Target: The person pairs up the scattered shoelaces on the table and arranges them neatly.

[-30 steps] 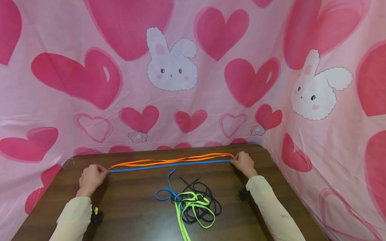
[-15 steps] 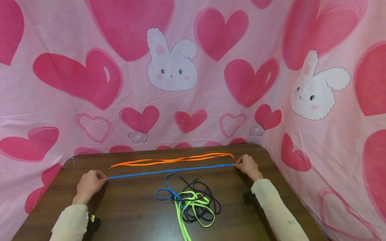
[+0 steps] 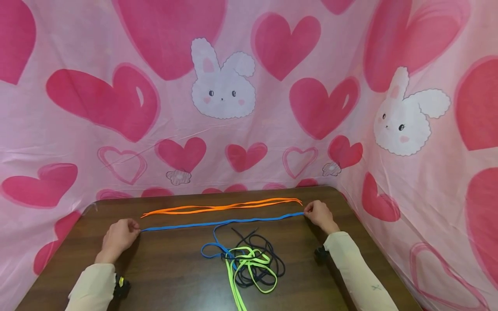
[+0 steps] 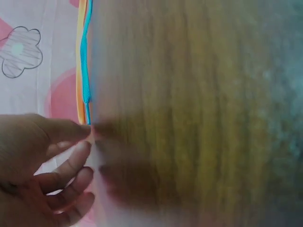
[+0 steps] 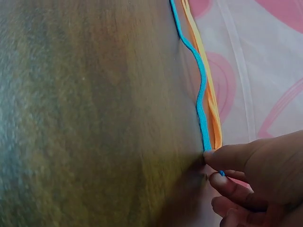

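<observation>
A blue shoelace [image 3: 202,223] stretches across the table, slightly wavy toward its right side. At its left end my left hand [image 3: 121,235] holds the narrow tip [image 4: 88,113] by the thumb, the other fingers curled below. My right hand [image 3: 320,214] pinches the opposite end between thumb and forefinger; a bit of blue tip shows between them in the right wrist view. Just behind runs an orange shoelace [image 3: 218,208], laid doubled and roughly parallel to the blue one, with neither hand on it.
Nearer the front lies a tangle of a yellow-green shoelace [image 3: 253,261], a black shoelace [image 3: 281,263] and another length of blue shoelace [image 3: 210,245], whose upper end reaches the stretched one. A pink heart-print cloth [image 3: 272,129] hangs behind the brown table [image 3: 175,276] and along its right.
Both hands have drawn the blue shoelace toward the front, away from the orange one. Taut and straight half a second ago, it now lies slacker, with small waves on the right.
</observation>
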`<state>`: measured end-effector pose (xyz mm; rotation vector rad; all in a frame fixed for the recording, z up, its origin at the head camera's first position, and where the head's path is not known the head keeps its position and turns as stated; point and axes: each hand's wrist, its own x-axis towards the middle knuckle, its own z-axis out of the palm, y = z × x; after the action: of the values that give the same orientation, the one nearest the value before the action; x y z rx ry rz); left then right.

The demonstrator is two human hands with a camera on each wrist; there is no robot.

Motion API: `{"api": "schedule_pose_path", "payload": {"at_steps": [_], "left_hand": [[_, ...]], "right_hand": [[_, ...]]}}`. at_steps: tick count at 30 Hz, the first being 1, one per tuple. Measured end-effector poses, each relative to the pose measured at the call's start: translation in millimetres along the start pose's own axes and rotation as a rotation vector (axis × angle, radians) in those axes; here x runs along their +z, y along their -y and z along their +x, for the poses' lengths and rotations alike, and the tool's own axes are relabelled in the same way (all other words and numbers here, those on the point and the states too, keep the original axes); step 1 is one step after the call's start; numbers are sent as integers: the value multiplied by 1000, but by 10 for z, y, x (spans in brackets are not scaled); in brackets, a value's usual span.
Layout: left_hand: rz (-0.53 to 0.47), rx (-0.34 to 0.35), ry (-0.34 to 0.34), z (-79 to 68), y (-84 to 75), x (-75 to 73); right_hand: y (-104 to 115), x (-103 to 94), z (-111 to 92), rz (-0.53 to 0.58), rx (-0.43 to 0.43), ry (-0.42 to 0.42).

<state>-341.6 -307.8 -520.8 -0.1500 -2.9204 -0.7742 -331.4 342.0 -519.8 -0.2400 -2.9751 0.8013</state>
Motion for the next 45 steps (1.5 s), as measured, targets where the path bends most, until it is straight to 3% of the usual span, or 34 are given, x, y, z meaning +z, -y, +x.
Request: {"api": "schedule_pose_path", "payload": {"at_steps": [4, 7, 17, 30, 33, 38, 45], "left_hand": [[16, 105, 3, 16, -21, 56], [46, 137, 18, 40, -40, 72], [145, 149, 20, 94, -33, 10], [99, 131, 17, 80, -24, 12], [94, 171, -33, 64, -48, 20], [19, 250, -105, 4, -223, 73], [-93, 352, 61, -100, -771, 229]], "right_hand": [[10, 16, 8, 2, 0, -2], [25, 24, 14, 4, -4, -4], [41, 26, -2, 18, 14, 3], [51, 22, 14, 1, 19, -12], [56, 4, 10, -5, 14, -5], [133, -125, -32, -3, -1, -9], [588, -214, -152, 39, -92, 3]]}}
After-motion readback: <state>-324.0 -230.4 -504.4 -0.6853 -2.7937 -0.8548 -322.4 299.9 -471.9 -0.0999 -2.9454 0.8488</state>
